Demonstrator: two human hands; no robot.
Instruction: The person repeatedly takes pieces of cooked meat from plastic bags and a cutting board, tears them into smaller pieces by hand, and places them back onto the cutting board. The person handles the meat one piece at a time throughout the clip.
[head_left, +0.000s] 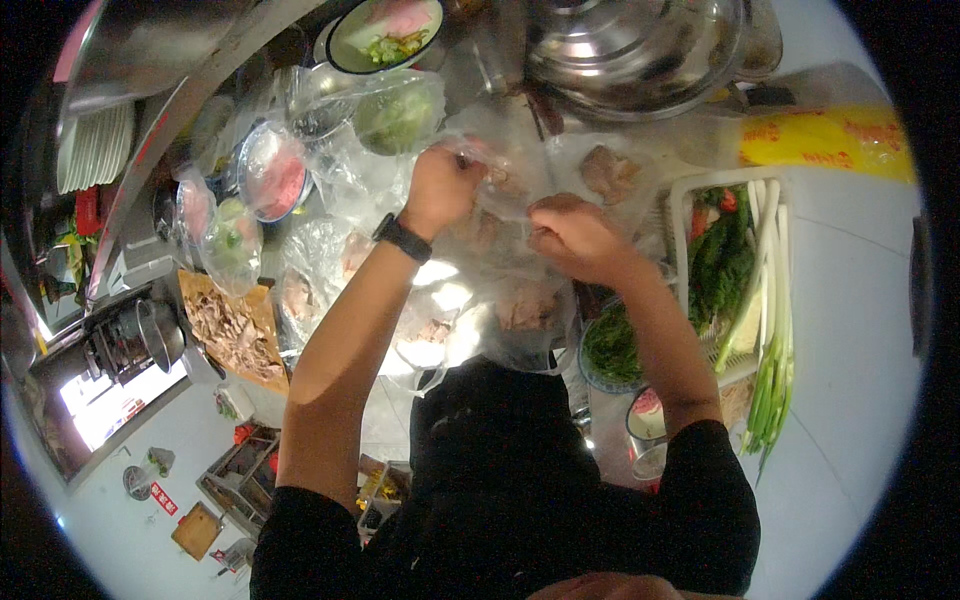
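Both my hands pinch the rim of a clear plastic bag (517, 176) above the counter. My left hand (444, 187), with a black wristband, grips its far left side, and my right hand (574, 232) grips its near right side. Pale pieces, apparently meat, show through the thin plastic. Another bag holding a brownish chunk (609, 174) lies just right of the hands. Nearer my body sits a bag of pale meat (529, 306), and several more bagged portions (300, 295) spread to the left.
At the right, a white basket (679, 225) holds greens and scallions (769, 375). A bowl of chopped greens (611, 349) stands beside it. Sliced meat covers a cutting board (187, 281) at the left. Wrapped bowls (276, 172) stand at the back left, a large steel pot (637, 52) at the back.
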